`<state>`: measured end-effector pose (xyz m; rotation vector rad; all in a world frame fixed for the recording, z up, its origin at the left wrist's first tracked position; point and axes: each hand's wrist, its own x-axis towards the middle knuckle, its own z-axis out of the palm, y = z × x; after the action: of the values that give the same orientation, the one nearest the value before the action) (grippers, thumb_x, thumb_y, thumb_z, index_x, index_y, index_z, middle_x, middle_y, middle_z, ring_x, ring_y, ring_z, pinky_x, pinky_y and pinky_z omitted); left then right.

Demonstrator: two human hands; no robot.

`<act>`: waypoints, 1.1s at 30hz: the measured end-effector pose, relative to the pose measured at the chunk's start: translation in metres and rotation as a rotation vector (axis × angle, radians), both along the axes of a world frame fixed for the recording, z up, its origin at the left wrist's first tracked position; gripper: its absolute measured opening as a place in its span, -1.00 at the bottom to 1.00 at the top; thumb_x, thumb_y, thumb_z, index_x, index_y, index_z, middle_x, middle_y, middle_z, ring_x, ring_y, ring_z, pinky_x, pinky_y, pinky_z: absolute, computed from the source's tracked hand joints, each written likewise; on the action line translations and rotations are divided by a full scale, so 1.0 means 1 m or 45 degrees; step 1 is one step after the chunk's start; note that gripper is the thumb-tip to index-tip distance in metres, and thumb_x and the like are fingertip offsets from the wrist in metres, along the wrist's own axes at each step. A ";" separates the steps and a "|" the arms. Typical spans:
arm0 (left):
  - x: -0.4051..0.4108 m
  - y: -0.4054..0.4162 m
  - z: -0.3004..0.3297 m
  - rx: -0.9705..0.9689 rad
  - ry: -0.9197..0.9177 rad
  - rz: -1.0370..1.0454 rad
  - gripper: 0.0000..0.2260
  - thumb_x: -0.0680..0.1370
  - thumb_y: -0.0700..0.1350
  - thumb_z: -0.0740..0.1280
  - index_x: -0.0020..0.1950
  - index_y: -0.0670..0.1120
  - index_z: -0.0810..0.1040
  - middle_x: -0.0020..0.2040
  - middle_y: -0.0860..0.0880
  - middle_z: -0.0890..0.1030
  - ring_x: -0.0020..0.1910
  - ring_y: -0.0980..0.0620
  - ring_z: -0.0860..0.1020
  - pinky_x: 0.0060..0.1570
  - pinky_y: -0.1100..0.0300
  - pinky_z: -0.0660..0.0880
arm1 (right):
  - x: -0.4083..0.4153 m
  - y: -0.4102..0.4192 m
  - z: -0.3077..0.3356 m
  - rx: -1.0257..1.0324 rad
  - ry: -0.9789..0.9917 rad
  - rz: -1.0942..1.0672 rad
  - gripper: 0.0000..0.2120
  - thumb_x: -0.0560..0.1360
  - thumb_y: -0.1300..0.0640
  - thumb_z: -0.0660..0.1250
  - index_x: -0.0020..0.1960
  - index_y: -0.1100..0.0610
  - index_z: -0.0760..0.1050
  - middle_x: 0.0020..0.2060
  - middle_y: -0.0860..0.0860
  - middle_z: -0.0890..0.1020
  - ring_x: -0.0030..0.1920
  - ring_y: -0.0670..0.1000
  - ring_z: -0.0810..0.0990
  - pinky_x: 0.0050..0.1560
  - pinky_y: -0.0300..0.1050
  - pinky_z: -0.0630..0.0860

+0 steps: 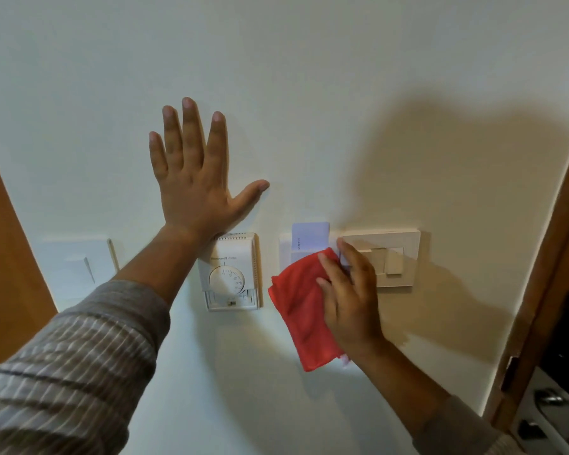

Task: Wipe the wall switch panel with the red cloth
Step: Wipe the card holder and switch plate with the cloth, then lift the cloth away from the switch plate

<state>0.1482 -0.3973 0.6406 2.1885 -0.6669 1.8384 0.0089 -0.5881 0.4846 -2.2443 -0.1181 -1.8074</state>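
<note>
Bare wall lies open above the row of fittings, crossed only by the left hand pressed flat with fingers spread. Below, the thermostat, the key-card holder with its card and the switch panel crowd side by side with narrow gaps. The right hand and red cloth cover the holder's front. A wooden door frame closes off the right; wood panelling closes off the left.

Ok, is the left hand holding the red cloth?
No, the left hand is spread flat and empty on the wall above the thermostat, while the right hand presses the red cloth.
</note>
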 end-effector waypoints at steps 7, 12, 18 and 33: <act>-0.021 0.006 0.005 0.066 0.258 -0.108 -0.06 0.50 0.44 0.15 0.64 -0.17 0.02 0.63 -0.39 0.00 0.60 -0.45 -0.05 0.52 -0.37 -0.13 | -0.016 0.003 0.011 0.592 0.314 0.002 -0.56 0.42 -0.01 0.53 0.21 0.14 0.54 -0.07 0.03 0.61 0.02 0.12 0.54 -0.03 -0.11 0.44; -0.061 0.023 -0.031 -0.180 0.457 -0.354 -0.28 0.57 0.28 0.23 0.57 -0.16 0.30 0.63 -0.32 0.10 0.63 -0.30 0.06 0.57 -0.21 0.11 | -0.024 0.013 0.017 0.921 0.358 0.336 -0.76 0.42 0.09 0.51 -0.20 -0.10 0.45 -0.33 -0.14 0.50 -0.29 -0.15 0.49 -0.24 -0.21 0.41; -0.137 0.062 -0.165 -0.592 0.817 -0.569 -0.45 0.44 0.34 0.31 0.18 -0.06 0.60 0.17 0.00 0.58 0.23 -0.05 0.53 0.13 0.09 0.46 | -0.041 0.048 0.004 1.096 0.588 0.665 -0.85 0.52 -0.03 0.39 -0.09 -0.25 0.44 -0.11 -0.15 0.66 -0.07 -0.11 0.64 -0.11 -0.13 0.53; -0.137 0.212 -0.257 -1.235 2.389 -1.418 -0.58 0.49 0.19 0.39 0.21 -0.05 0.64 0.08 -0.13 0.75 0.03 -0.12 0.74 -0.14 0.10 0.68 | -0.067 0.259 -0.088 1.578 0.970 0.514 -0.66 0.57 -0.13 0.30 0.29 -0.05 0.40 0.12 -0.01 0.62 0.01 -0.05 0.65 -0.11 -0.14 0.60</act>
<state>0.0108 -0.1851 0.3835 1.2904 -0.2056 -0.5936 -0.0582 -0.3294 0.3966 -1.5809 0.5053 -0.4197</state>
